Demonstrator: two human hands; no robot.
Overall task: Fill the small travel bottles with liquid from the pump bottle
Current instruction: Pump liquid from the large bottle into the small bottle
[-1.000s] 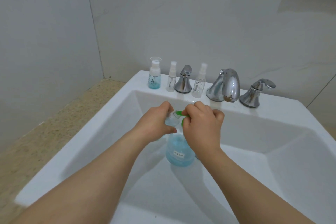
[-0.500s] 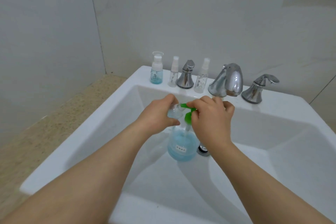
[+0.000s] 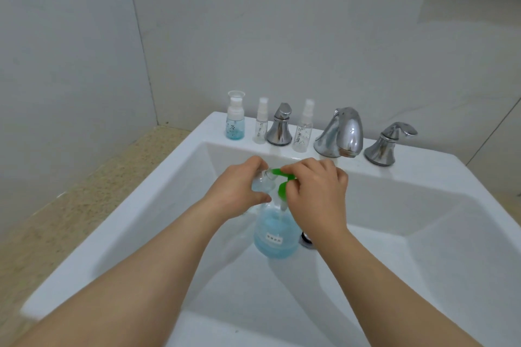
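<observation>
Over the white sink (image 3: 423, 234), the left hand (image 3: 239, 189) is wrapping its fingers and thumb round a small clear travel bottle (image 3: 260, 184) and holding the bottle's mouth right against the green nozzle of the pump bottle (image 3: 277, 236). The right hand (image 3: 317, 194) is curling its fingers over the green top of that pump bottle, with the fingertips lying along the nozzle. The pump bottle is standing inside the basin, its round body holding blue liquid and showing a small white label, just beside the metal drain (image 3: 306, 239). How much liquid is sitting in the held bottle is too blurred to tell. On the sink's rear ledge, a capped travel bottle with blue liquid (image 3: 234, 124) is standing at the left. Next to it, a slim clear spray bottle (image 3: 261, 125) and a second clear spray bottle (image 3: 303, 131) are flanking the left chrome tap handle (image 3: 279, 128). The chrome spout (image 3: 339, 132) and the right tap handle (image 3: 386, 144) are standing further right. A speckled beige surface (image 3: 70, 205) is running along the sink's left side.
</observation>
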